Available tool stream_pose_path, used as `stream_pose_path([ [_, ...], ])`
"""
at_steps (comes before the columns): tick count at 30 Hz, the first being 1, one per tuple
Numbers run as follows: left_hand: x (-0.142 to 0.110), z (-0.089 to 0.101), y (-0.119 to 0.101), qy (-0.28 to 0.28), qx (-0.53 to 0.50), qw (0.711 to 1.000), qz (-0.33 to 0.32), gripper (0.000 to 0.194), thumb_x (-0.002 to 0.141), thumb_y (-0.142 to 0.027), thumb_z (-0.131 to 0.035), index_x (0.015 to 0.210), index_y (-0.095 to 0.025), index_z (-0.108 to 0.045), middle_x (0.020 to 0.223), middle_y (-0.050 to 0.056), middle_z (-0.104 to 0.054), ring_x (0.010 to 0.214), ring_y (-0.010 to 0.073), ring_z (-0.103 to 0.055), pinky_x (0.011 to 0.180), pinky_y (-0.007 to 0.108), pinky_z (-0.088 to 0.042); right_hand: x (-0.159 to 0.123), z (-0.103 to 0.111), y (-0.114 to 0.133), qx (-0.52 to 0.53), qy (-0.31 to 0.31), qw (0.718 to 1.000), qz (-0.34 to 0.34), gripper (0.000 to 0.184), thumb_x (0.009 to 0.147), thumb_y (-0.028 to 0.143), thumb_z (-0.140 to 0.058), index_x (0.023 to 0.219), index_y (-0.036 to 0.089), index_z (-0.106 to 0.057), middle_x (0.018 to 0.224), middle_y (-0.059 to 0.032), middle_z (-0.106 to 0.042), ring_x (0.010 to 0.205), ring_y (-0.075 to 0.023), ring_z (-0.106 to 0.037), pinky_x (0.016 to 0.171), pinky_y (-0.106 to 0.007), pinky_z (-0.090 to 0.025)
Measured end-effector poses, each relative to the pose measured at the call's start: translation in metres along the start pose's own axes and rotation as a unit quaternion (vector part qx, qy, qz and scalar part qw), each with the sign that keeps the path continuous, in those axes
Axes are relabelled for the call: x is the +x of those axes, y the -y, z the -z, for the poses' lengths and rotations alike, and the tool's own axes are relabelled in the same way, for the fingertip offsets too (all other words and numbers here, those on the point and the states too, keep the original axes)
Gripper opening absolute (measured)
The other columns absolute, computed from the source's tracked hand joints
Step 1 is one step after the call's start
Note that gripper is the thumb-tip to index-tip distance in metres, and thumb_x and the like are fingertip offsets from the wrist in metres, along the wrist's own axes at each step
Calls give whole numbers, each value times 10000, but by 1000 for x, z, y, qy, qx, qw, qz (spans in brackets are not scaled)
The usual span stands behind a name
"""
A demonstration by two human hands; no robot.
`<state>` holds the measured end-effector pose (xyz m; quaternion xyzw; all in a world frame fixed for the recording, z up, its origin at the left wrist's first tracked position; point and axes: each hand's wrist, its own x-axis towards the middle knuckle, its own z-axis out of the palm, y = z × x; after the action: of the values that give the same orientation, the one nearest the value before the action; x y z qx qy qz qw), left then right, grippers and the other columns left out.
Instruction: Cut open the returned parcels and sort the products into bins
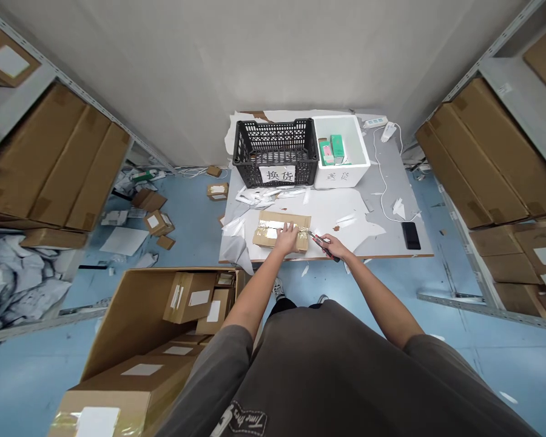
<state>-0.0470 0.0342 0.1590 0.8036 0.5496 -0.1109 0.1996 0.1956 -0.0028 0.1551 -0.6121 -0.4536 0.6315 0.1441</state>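
A small cardboard box point(304, 244) with clear tape and a white label lies near the table's front edge. My left hand point(286, 237) rests on top of it, fingers spread over the taped part. In my right hand point(335, 246) is a black and red utility knife point(320, 240), its metal tip pointing left and touching or nearly touching the tape at the box's right end. The fingers of that hand wrap around the handle. Whether the tape under the tip is cut is too small to tell.
Behind the box stand a black plastic crate point(252, 177) and a white foam box point(364, 159) holding green cartons point(337, 147). A phone point(411, 235) lies at the table's right. A large carton point(104, 328) of parcels stands at lower left. Loaded shelves point(500, 67) flank both sides.
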Motion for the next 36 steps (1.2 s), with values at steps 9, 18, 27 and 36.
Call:
stream_pose_path([
  [9,0,4,11,-33,-67,997,4,849,845,-582,-816,1560,-319,-439,1692,106,-437,1580,350,-341,1227,480,-380,-11,11,-15,-26,-6,1000,-2,199,988,344,-589,1157,259,-528,620,91,-575,430,-124,-526,441,-202,-405],
  [18,40,23,9,-44,-2,999,8,740,847,-289,-756,1533,-307,-480,1690,108,-397,1590,341,-276,1253,496,-325,-14,7,-15,-174,-108,978,42,342,1051,497,-480,1290,281,-594,768,32,-663,657,-177,-636,644,-248,-462],
  [27,47,-13,33,-66,18,995,-71,631,984,-216,-500,1608,-150,-438,1743,210,-328,1656,360,-212,1328,576,-197,0,16,-5,-339,-112,924,140,250,1029,355,-585,1249,273,-670,1070,-46,-715,998,-233,-654,818,-285,-451],
  [36,46,-42,46,-121,11,986,-117,715,912,-108,-528,1619,-90,-430,1715,266,-347,1646,386,-244,1323,642,-215,27,15,-1,-428,-125,872,200,354,1011,274,-668,1364,259,-669,1210,-111,-666,1138,-291,-578,883,-345,-446],
])
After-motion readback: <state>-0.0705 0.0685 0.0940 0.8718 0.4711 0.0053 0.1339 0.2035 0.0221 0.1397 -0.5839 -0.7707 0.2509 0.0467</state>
